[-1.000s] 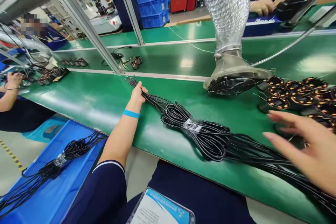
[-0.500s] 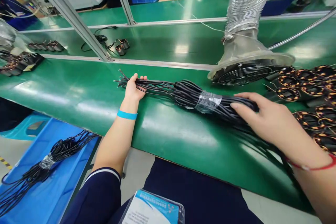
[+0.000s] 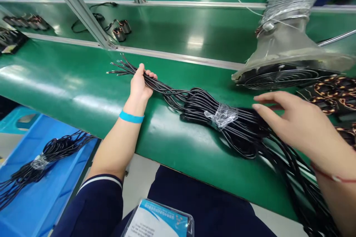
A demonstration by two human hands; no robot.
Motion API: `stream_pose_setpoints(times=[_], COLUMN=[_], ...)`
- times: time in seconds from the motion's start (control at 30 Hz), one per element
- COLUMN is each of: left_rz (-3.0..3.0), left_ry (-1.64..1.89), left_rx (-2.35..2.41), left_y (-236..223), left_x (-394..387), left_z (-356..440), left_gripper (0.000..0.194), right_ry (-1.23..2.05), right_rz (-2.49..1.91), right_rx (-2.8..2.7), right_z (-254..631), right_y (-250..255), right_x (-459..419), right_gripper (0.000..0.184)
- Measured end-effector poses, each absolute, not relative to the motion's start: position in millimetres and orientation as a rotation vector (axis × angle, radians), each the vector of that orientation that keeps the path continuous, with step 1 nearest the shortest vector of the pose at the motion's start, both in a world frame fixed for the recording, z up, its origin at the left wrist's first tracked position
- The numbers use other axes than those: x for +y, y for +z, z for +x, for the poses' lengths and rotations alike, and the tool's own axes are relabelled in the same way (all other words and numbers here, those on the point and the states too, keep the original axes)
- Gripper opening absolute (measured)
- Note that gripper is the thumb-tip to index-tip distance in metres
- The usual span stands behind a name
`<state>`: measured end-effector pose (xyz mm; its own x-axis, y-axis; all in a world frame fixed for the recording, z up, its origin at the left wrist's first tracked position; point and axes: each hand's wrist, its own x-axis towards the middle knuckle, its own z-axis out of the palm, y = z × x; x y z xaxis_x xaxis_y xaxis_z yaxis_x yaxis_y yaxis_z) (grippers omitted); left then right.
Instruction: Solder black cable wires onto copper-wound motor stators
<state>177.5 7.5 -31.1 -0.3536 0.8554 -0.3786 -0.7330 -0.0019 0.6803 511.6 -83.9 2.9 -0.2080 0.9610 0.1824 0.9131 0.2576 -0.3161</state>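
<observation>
A bundle of black cables [image 3: 200, 105] lies on the green bench, its middle wrapped in clear plastic film [image 3: 224, 115]. My left hand [image 3: 142, 82] is closed round the thinner stripped-end side of the bundle, and the loose wire ends fan out past it to the left. My right hand [image 3: 292, 114] hovers just above the right part of the bundle, thumb and fingers apart, holding nothing. Beyond it the cables trail down over the bench's front edge at the lower right.
A fume hood [image 3: 289, 55] on a foil duct hangs low at the right, with several copper-wound stators [image 3: 324, 92] beneath it. A blue bin [image 3: 62, 177] at the lower left holds another cable bundle [image 3: 52, 155]. A metal post [image 3: 75, 7] rises behind the bench.
My right hand has let go of the bundle and lifted slightly right. The bundle now lies flatter and more spread out. My left hand keeps its hold; the view has tilted down.
</observation>
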Motion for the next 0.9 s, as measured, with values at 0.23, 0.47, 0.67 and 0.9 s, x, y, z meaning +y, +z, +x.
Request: stream_pose_setpoints(times=[0.23, 0.47, 0.67, 0.9], left_rz=[0.193, 0.172, 0.169, 0.160], left_ry=[1.639, 1.641, 1.653, 1.542], left_rx=[0.984, 0.974, 0.965, 0.992], left_y=[-33, -32, -33, -31], left_x=[9, 8, 8, 1], left_z=[177, 178, 177, 193], left_gripper=[0.035, 0.033, 0.034, 0.031], right_ry=[-0.215, -0.286, 0.015, 0.908], right_rz=[-0.898, -0.825, -1.002, -1.519], right_rx=[-2.814, -2.849, -2.593, -1.983], right_z=[480, 476, 479, 501], right_y=[1, 2, 12, 7], right_x=[-107, -97, -76, -56], right_gripper=[0.014, 0.018, 0.022, 0.071])
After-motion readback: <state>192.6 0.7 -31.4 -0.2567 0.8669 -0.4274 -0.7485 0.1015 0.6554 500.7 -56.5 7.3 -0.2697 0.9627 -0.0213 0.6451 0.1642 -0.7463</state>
